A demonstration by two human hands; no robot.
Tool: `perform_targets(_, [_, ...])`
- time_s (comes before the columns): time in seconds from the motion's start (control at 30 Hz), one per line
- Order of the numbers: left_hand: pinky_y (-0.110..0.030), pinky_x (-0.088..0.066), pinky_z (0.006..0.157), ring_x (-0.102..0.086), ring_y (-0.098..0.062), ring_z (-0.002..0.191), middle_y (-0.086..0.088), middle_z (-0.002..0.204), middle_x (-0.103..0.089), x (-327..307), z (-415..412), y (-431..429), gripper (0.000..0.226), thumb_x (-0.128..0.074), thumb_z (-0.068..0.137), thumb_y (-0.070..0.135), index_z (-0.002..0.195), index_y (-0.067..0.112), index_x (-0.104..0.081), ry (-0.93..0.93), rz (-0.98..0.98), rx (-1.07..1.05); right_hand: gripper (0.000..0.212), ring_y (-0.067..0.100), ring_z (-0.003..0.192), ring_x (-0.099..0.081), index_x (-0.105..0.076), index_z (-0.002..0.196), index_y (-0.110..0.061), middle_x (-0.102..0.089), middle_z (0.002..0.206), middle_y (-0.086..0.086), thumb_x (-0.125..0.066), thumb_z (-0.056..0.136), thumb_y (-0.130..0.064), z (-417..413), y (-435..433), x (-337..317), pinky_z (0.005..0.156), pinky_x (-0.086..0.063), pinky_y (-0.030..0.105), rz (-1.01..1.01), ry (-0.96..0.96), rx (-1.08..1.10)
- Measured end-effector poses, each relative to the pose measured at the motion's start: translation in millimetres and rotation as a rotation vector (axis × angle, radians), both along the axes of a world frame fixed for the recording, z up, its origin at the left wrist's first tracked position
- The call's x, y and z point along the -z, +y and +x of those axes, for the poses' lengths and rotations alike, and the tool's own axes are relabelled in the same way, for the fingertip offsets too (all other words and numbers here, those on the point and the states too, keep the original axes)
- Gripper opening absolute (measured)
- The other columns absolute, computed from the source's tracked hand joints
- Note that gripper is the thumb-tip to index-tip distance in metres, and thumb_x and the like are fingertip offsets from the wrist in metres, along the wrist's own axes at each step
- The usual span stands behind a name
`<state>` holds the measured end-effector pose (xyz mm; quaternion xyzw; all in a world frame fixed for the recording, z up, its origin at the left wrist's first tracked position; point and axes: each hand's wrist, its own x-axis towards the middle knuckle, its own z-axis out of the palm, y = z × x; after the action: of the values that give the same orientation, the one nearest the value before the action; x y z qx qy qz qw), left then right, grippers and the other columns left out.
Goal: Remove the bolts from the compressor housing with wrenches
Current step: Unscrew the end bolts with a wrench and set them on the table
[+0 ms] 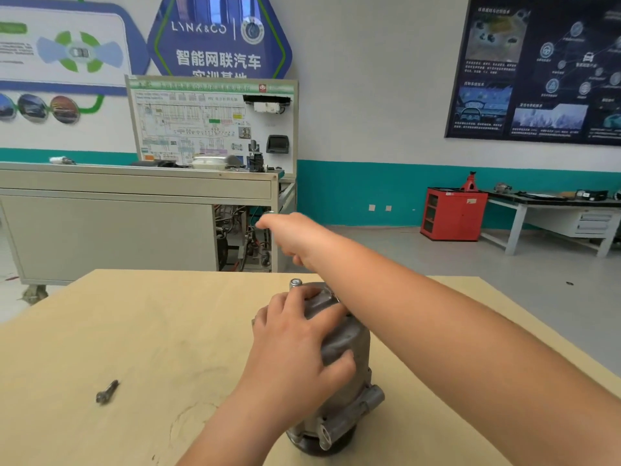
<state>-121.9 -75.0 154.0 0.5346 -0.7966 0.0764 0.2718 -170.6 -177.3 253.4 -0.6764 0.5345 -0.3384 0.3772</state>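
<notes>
Head view: grey cast-metal compressor housing (342,358) stood at lower centre on a pale wooden table (134,331). Left hand (295,341) gripped its upper body. Right hand (292,237) hovered above at centre, blurred, fingers curled; its contents could not be determined.

Only two arms of the person show. The left forearm (235,405) is bare along all its visible length, smooth and rounded, and it widens into the left hand (295,344), whose fingers (302,295) look short and full. The right forearm (437,317) is likewise bare and shows at greater length. The right hand (289,237) is blurred, so its finer details cannot be told.
</notes>
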Motion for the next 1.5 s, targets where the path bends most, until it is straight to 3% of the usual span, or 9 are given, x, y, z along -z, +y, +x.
perform_targets(0.27, [-0.035, -0.035, 0.105, -0.038, -0.014, 0.13, -0.004, 0.136, -0.045, 47, 14, 18, 0.073, -0.054, 0.069, 0.052, 0.133, 0.019, -0.046, 0.666, -0.149, 0.045, 0.032, 0.015, 0.071, -0.057, -0.059, 0.074, -0.024, -0.06, 0.071, -0.005, -0.059, 0.079, -0.055, 22, 50, 19, 0.062, -0.042, 0.027, -0.436, 0.371, -0.184])
perform_targets(0.43, [0.012, -0.019, 0.078, -0.023, 0.044, 0.092, -0.007, 0.097, -0.056, 23, -2, 18, 0.03, -0.027, 0.085, 0.011, 0.103, 0.012, -0.051, 0.858, 0.056, 0.167, 0.046, 0.016, 0.044, -0.041, -0.034, 0.047, -0.022, -0.034, 0.042, -0.003, -0.066, 0.074, -0.04, -2, 115, 61, 0.051, -0.032, 0.023, -0.97, 0.356, -0.368])
perform_targets(0.5, [0.012, -0.012, 0.089, -0.015, 0.042, 0.107, -0.037, 0.11, -0.053, 26, -1, 12, 0.05, -0.023, 0.075, 0.007, 0.114, -0.014, -0.046, 0.805, -0.009, 0.204, 0.04, 0.024, 0.044, -0.038, -0.04, 0.046, -0.019, -0.035, 0.044, 0.001, -0.069, 0.072, -0.027, -29, 124, 76, 0.062, -0.038, 0.023, -1.183, 0.199, -0.485])
perform_targets(0.63, [-0.03, -0.02, 0.115, -0.021, -0.004, 0.136, 0.034, 0.132, -0.024, 31, 18, 7, 0.082, -0.042, 0.054, 0.067, 0.129, 0.041, -0.024, 0.606, 0.033, 0.121, 0.039, 0.014, 0.057, -0.032, -0.038, 0.054, -0.016, -0.039, 0.056, 0.001, -0.058, 0.086, -0.026, -78, 135, 97, 0.061, -0.028, 0.023, -1.198, -0.263, -0.4])
perform_targets(0.8, [-0.035, -0.029, 0.109, -0.027, 0.001, 0.121, 0.037, 0.125, -0.027, 28, 16, 8, 0.082, -0.049, 0.056, 0.072, 0.128, 0.043, -0.026, 0.589, -0.002, 0.109, 0.033, 0.016, 0.063, -0.046, -0.042, 0.059, -0.018, -0.048, 0.065, -0.002, -0.06, 0.084, -0.031, -108, 128, 115, 0.087, -0.045, 0.023, -0.802, -1.195, -0.376])
perform_targets(0.97, [-0.034, -0.029, 0.109, -0.025, -0.003, 0.127, 0.034, 0.128, -0.027, 33, 15, 7, 0.09, -0.051, 0.056, 0.071, 0.136, 0.033, -0.033, 0.66, 0.018, 0.114, 0.027, 0.005, 0.043, -0.038, -0.042, 0.071, -0.022, -0.039, 0.051, -0.01, -0.041, 0.097, -0.027, -122, 66, 82, 0.054, -0.044, 0.018, -0.461, -1.618, 0.259])
perform_targets(1.23, [-0.036, -0.028, 0.11, -0.026, -0.005, 0.129, 0.021, 0.13, -0.037, 37, 10, 6, 0.085, -0.054, 0.057, 0.067, 0.133, 0.035, -0.033, 0.769, 0.019, 0.135, 0.037, 0.012, 0.078, -0.054, -0.056, 0.122, -0.006, -0.054, 0.08, -0.002, -0.053, 0.094, -0.029, -72, -39, 43, 0.068, -0.044, 0.026, -0.016, -0.244, 0.189])
perform_targets(1.4, [-0.042, -0.029, 0.109, -0.026, -0.008, 0.131, 0.014, 0.131, -0.039, 38, 9, 4, 0.091, -0.053, 0.056, 0.068, 0.137, 0.03, -0.035, 0.763, 0.037, 0.106, 0.044, 0.021, 0.078, -0.059, -0.068, 0.098, -0.001, -0.068, 0.093, 0.013, -0.057, 0.087, -0.043, -50, -34, 27, 0.064, -0.042, 0.029, -0.148, 0.753, -0.098])
perform_targets(1.5, [-0.043, -0.03, 0.109, -0.026, -0.008, 0.132, 0.014, 0.132, -0.038, 38, 9, 4, 0.09, -0.053, 0.057, 0.068, 0.137, 0.033, -0.033, 0.765, 0.042, 0.106, 0.02, 0.012, 0.065, -0.056, -0.068, 0.084, -0.011, -0.064, 0.077, 0.002, -0.063, 0.086, -0.03, -37, -26, 19, 0.066, -0.045, 0.028, -0.184, 0.486, -0.324])
